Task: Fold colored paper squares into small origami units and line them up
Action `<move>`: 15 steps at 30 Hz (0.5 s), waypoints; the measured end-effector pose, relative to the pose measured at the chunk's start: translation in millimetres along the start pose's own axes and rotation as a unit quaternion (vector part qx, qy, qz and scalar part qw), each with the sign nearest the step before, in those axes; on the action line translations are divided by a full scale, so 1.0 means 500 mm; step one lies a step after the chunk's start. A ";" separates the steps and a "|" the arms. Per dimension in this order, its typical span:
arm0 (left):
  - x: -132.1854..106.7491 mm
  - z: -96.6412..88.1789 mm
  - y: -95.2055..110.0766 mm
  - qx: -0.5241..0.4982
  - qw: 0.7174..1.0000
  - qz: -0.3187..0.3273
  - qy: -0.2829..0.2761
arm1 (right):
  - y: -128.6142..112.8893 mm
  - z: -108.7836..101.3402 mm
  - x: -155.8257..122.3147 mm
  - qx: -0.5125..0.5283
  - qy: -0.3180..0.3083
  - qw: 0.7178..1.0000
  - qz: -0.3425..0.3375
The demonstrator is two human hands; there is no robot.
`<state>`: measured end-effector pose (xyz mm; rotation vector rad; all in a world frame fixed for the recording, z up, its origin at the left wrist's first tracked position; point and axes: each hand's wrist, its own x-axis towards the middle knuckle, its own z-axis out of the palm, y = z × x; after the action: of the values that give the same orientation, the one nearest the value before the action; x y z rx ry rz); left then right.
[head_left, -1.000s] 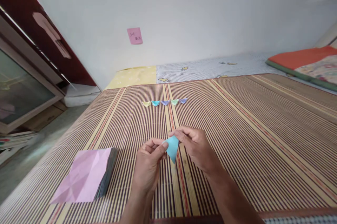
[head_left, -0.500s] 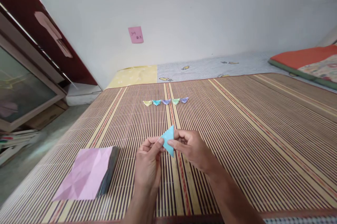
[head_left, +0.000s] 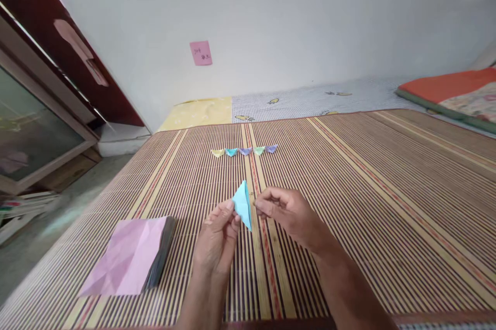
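Observation:
My left hand [head_left: 217,234] pinches a folded light-blue paper triangle [head_left: 242,207] by its left corner, between thumb and fingers. The paper stands on edge, its long side facing right and parted slightly along the fold. Just to the right of it, apart from the paper, is my right hand [head_left: 289,215], with thumb and fingertips drawn together and nothing visible in them. Farther out lies a row of several small folded paper boats [head_left: 245,152] in yellow, blue, purple and green.
A thick stack of square paper [head_left: 124,255], pink and creased on top, lies at the left on the striped bamboo mat [head_left: 349,206]. Beyond the mat are a patterned sheet [head_left: 294,100] and a wall with a pink note [head_left: 201,53]. Folded bedding [head_left: 445,84] is at the far right.
My right hand has let go of the blue paper and is now slightly apart from it. My left hand has moved a little left and turned the paper.

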<state>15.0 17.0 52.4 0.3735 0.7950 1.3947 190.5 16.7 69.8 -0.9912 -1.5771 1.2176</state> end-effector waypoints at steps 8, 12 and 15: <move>-0.001 0.009 -0.010 -0.031 0.998 -0.056 0.019 | -0.001 0.031 0.010 0.082 0.039 0.996 -0.019; -0.006 0.010 -0.017 -0.035 0.999 -0.039 0.010 | -0.009 0.040 0.007 0.066 0.048 0.997 -0.012; -0.014 0.012 -0.018 0.003 0.999 -0.013 -0.044 | -0.006 0.053 0.008 0.053 0.060 0.996 -0.034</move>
<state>26.0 10.1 52.4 0.4256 0.7292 1.3415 163.8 12.6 70.2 -0.9176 -1.4264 1.1614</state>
